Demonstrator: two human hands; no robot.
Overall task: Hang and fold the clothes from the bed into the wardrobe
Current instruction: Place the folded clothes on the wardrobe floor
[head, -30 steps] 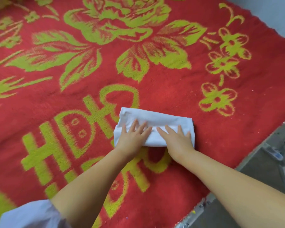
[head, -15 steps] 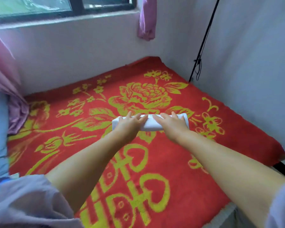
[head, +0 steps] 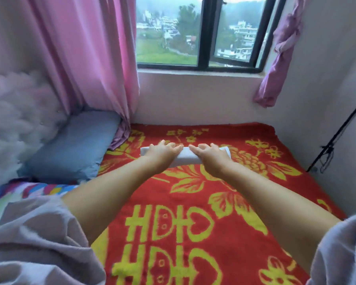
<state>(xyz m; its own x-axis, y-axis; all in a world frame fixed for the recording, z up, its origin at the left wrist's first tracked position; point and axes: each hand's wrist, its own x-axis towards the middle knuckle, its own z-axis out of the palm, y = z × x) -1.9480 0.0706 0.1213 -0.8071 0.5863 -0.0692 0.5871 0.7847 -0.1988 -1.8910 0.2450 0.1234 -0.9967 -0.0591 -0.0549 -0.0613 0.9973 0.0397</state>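
I see both hands, left hand [head: 162, 152] and right hand [head: 211, 154], still gripping the folded white cloth [head: 186, 156], now lifted off the red blanket [head: 193, 202].

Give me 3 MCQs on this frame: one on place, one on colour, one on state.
1. Where is the blue pillow?
A. left of the hands, by the pink curtain
B. on the windowsill
C. at the right wall

2. What colour is the folded cloth?
A. black
B. white
C. green

3. How is the folded cloth handled?
A. it hangs on a hanger
B. only one hand touches it
C. both the left hand and the right hand are on it

Key:
1 A, it lies at the left edge of the red blanket beneath the curtain.
2 B, it shows white against the red.
3 C, a hand covers each end.
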